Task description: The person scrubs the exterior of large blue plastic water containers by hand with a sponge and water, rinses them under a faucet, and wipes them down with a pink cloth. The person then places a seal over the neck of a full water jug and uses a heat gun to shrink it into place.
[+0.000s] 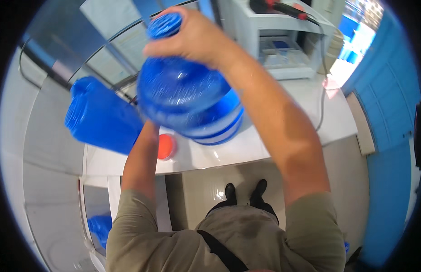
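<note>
right hand (192, 38) gripping blue water jug (187, 97) neck; counter (246, 145) below

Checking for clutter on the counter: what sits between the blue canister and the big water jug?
In the head view, the left forearm crosses between the canister and jug, with an orange-red lid beside it on the counter.

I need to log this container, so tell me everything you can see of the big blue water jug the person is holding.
The water jug is a large round bottle of clear blue plastic with a ribbed band near its base and a narrow neck closed by a blue cap. It looks empty or nearly so and is tilted, neck pointing up and away. The right hand grips its neck; the left hand is hidden behind it, the forearm reaching underneath. It sits over the white counter, beside a blue canister.
</note>
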### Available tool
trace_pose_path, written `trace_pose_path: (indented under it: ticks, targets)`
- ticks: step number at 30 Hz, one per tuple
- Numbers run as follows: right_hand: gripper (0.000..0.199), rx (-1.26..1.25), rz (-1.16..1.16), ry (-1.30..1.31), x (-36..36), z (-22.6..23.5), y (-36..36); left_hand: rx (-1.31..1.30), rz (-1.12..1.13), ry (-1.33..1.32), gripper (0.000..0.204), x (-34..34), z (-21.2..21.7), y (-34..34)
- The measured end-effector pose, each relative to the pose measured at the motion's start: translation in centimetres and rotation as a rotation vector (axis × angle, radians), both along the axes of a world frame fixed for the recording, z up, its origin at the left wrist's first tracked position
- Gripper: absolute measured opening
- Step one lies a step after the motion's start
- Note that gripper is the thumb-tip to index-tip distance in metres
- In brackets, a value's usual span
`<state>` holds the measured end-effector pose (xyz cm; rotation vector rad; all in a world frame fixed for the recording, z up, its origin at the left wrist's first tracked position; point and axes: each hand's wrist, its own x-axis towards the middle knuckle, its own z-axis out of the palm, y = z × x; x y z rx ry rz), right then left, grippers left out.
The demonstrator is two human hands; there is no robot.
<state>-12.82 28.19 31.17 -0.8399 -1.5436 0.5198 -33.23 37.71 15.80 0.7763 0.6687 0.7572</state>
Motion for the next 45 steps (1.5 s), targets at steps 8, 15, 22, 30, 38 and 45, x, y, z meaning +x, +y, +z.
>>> trace_pose_path:
  ticks: [8, 15, 22, 30, 38, 45]
  targets:
    - [0.059, 0.241, 0.065, 0.017, 2.2, -4.7, -25.8, 0.087, -0.022, 0.159, 0.067, 2.9, -1.4, -10.7]
    - [0.043, 0.42, 0.063, 0.237, 12.0, -12.1, -43.2, 0.097, -0.128, 0.473, 0.065, 6.1, 0.2, -21.6]
    - [0.041, 0.173, -0.122, 0.624, 24.9, -16.5, -61.5, -0.159, -0.497, 0.575, 0.057, 17.5, -16.2, -38.0]
    - [0.042, -0.029, -0.555, 0.662, 35.8, -20.7, -78.0, -0.259, -0.904, 0.592, 0.068, 38.5, -28.8, -54.5]
    - [0.046, 0.066, -0.675, 0.504, 49.9, -19.6, -82.9, -0.212, -0.947, 0.57, 0.075, 60.8, -26.7, -57.6]
    - [0.051, 0.068, -0.855, 0.345, 66.3, -15.3, -81.9, -0.123, -0.914, 0.426, 0.075, 83.9, -26.7, -58.1]
